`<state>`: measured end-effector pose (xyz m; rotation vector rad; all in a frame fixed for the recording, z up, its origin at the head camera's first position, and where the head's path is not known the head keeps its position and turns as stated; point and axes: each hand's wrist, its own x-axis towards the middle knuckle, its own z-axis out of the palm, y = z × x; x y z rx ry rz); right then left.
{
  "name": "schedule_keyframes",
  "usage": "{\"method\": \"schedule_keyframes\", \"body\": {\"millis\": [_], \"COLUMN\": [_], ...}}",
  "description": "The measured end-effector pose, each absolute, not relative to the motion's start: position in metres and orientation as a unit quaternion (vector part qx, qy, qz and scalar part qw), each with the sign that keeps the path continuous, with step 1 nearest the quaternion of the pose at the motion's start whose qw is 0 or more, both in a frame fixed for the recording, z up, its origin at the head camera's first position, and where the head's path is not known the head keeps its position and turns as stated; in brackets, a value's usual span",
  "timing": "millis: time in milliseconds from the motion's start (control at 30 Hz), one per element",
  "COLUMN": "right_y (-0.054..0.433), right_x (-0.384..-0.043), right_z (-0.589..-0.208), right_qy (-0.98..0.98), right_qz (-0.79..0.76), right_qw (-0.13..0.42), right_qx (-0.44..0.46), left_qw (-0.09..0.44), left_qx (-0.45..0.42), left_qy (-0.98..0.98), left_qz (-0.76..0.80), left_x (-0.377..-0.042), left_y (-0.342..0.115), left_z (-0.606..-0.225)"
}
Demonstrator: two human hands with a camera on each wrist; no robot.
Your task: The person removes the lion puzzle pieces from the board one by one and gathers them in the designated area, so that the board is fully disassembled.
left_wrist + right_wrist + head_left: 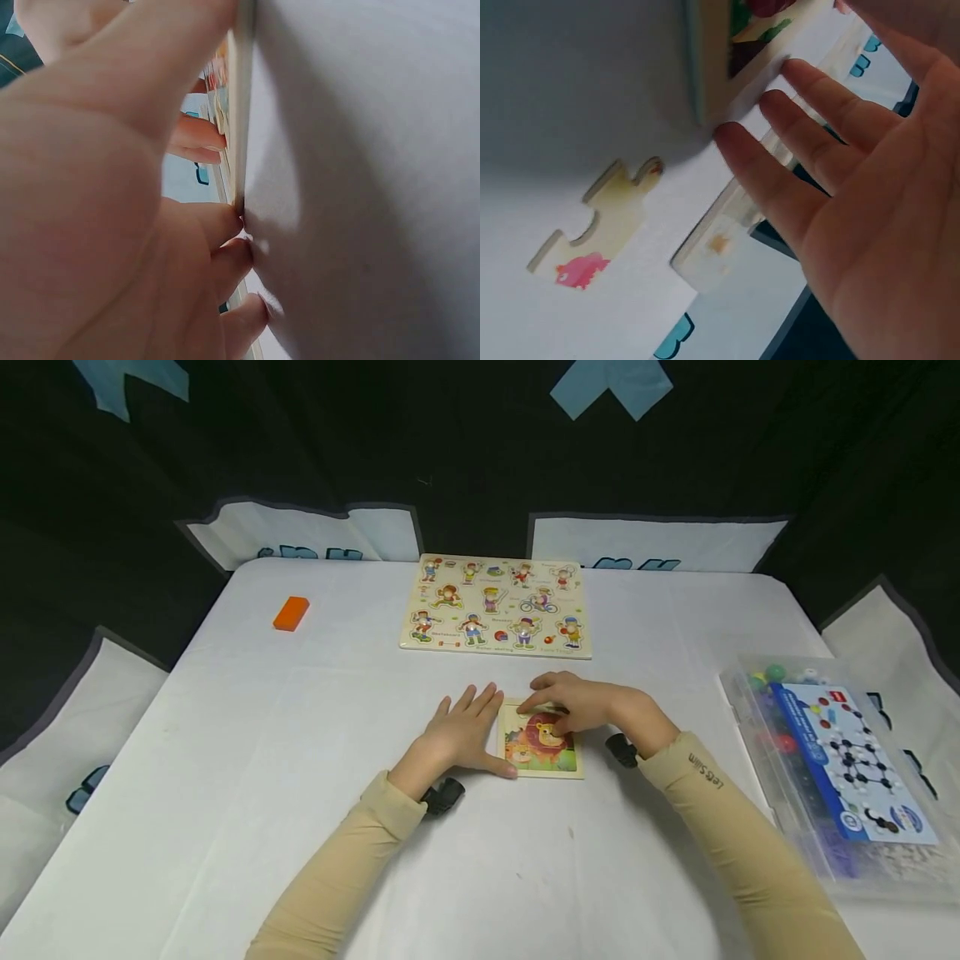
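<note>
A small wooden picture puzzle tray (542, 773) with a lion design lies flat on the table. My left hand (463, 737) rests at its left side, fingers straight and spread, thumb at the bottom-left corner. The left wrist view shows those fingertips down near the tray's pale edge (244, 105). Over the tray's upper right is my right hand (581, 702), its fingertips and thumb on the picture. In the right wrist view its fingers look straight beside the tray corner (711, 97), and a loose puzzle piece (604, 225) with a pink bird lies on the white cloth.
A wooden peg board (495, 606) with children's figures lies behind the tray. An orange block (291, 613) sits at the back left. At the right, a clear plastic case (806, 860) of coloured parts carries a blue-and-white booklet (855, 764).
</note>
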<state>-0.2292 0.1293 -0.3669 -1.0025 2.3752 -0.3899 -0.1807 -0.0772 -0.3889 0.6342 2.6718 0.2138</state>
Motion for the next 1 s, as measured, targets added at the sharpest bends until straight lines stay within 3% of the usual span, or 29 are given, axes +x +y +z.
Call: {"method": "schedule_keyframes", "body": {"millis": [1000], "right_y": [0.128], "right_x": [-0.227], "right_z": [-0.377], "right_qy": [0.883], "right_qz": [-0.186], "right_qw": [0.17], "right_qx": [-0.397], "left_qw": [0.196], "left_qx": [0.222], "left_qy": [0.951], "left_qz": [0.087], "left_x": [-0.183], "left_y": [-0.077], "left_z": [-0.392]}}
